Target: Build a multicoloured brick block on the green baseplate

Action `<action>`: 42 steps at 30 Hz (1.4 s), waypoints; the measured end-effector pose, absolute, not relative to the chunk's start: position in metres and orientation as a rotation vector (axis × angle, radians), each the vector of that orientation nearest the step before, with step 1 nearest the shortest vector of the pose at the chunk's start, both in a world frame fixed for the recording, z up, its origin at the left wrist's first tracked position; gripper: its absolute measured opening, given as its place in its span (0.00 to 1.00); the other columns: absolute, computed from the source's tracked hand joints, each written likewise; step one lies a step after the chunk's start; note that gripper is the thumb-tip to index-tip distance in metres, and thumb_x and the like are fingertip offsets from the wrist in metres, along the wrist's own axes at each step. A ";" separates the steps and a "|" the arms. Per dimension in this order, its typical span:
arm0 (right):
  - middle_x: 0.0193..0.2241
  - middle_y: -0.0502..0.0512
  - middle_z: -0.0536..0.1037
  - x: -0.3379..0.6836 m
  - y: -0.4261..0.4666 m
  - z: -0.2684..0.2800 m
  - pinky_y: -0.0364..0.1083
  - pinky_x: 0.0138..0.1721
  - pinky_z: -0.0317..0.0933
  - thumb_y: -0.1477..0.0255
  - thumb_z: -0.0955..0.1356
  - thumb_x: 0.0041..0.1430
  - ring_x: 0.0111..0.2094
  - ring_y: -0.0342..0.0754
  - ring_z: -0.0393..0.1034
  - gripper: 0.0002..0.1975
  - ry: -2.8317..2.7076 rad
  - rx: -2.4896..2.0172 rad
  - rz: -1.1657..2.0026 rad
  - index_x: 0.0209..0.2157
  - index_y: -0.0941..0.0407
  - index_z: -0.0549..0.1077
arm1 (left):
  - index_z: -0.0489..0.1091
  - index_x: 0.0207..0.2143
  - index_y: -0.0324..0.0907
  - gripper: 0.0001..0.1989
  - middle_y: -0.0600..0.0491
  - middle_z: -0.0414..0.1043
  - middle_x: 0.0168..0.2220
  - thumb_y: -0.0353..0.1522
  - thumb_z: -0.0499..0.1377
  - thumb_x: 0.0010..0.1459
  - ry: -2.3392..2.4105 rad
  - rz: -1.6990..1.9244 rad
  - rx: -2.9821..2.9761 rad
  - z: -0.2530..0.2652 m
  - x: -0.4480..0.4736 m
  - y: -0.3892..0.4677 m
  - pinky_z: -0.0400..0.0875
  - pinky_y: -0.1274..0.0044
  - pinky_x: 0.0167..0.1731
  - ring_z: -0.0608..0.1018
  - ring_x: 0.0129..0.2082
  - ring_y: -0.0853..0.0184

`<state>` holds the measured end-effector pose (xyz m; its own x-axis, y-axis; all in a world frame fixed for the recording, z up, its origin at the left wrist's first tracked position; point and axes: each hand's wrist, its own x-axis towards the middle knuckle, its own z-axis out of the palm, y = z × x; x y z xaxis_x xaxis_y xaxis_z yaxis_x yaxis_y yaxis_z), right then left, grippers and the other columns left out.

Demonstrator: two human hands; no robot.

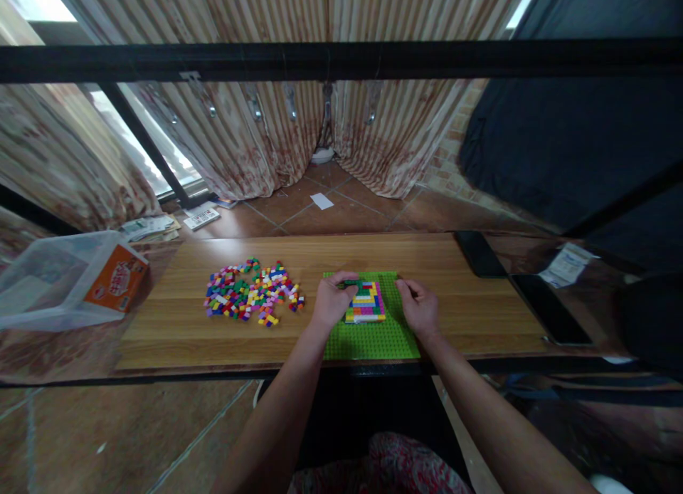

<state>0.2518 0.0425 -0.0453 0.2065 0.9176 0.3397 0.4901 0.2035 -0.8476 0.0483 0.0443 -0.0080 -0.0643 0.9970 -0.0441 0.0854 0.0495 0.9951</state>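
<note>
A green studded baseplate [373, 346] lies on the wooden board in front of me. On it stands a low block of multicoloured toy bricks [367, 307], with rows of yellow, blue, pink, white and green. My left hand [334, 300] reaches over the block's left side, its thumb and index finger closed together at the far left corner. What they pinch, if anything, is too small to make out. At the baseplate's right edge is my right hand [420, 305], apart from the block, with curled fingers and the thumb against the index finger. Its fingers hide whatever may be between them.
Loose coloured bricks [245, 291] lie in a spread pile on the board's left. A clear plastic box [58, 280] with an orange label stands further left. Two dark phones [480, 253] lie at the right, near a crumpled packet [568, 263]. A black bar [341, 60] crosses beyond the board.
</note>
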 end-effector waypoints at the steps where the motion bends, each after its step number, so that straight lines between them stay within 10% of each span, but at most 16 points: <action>1: 0.27 0.54 0.76 0.252 0.042 -0.046 0.47 0.35 0.62 0.58 0.64 0.58 0.31 0.48 0.70 0.18 -1.431 -1.437 0.519 0.28 0.56 0.76 | 0.78 0.35 0.40 0.13 0.54 0.79 0.33 0.23 0.59 0.45 1.352 1.162 1.190 -0.006 0.049 0.044 0.73 0.79 0.33 0.78 0.30 0.70; 16: 0.29 0.55 0.78 0.252 0.042 -0.047 0.47 0.37 0.61 0.57 0.64 0.58 0.32 0.50 0.70 0.18 -1.442 -1.466 0.537 0.28 0.57 0.76 | 0.79 0.36 0.39 0.15 0.56 0.77 0.25 0.23 0.58 0.46 1.432 1.132 1.093 -0.003 0.057 0.040 0.68 0.81 0.24 0.72 0.21 0.74; 27: 0.30 0.57 0.78 0.252 0.042 -0.047 0.49 0.38 0.61 0.55 0.62 0.59 0.34 0.51 0.70 0.22 -1.521 -1.486 0.484 0.31 0.57 0.77 | 0.72 0.50 0.41 0.27 0.49 0.74 0.50 0.19 0.58 0.45 1.321 1.343 1.306 -0.018 0.046 0.030 0.63 0.67 0.58 0.74 0.53 0.63; 42: 0.32 0.61 0.76 0.244 0.041 -0.065 0.51 0.39 0.58 0.62 0.58 0.62 0.34 0.54 0.65 0.19 -1.861 -1.639 -0.084 0.33 0.56 0.76 | 0.71 0.47 0.40 0.16 0.46 0.76 0.44 0.28 0.58 0.54 1.513 1.458 1.122 -0.027 -0.013 -0.047 0.71 0.69 0.50 0.77 0.44 0.64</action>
